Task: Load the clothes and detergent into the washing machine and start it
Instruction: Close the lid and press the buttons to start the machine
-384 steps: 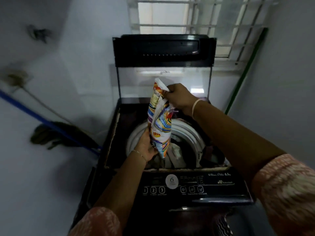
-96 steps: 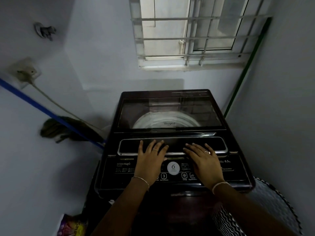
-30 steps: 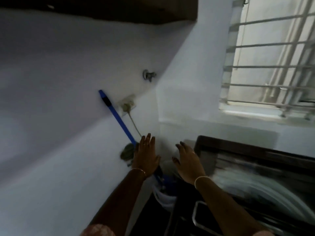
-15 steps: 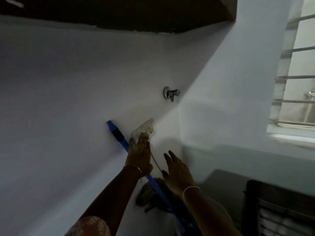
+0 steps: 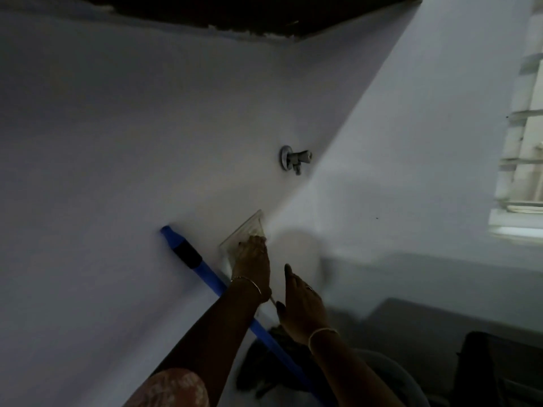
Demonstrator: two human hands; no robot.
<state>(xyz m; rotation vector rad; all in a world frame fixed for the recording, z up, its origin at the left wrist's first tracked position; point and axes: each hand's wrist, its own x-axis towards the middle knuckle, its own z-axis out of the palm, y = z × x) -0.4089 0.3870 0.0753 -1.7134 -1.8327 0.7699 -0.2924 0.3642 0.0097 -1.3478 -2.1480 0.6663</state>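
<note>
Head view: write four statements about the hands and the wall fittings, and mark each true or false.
1. The left hand touches the white switch plate on the wall. True.
2. The right hand grips the blue handle. False: it is in the air with its fingers straight, holds nothing, and is to the right of the left wrist.
3. The metal tap sits on the wall above the switch plate. True.
4. The blue handle leans on the wall to the right of the switch plate. False: it is to the left of the plate.
</note>
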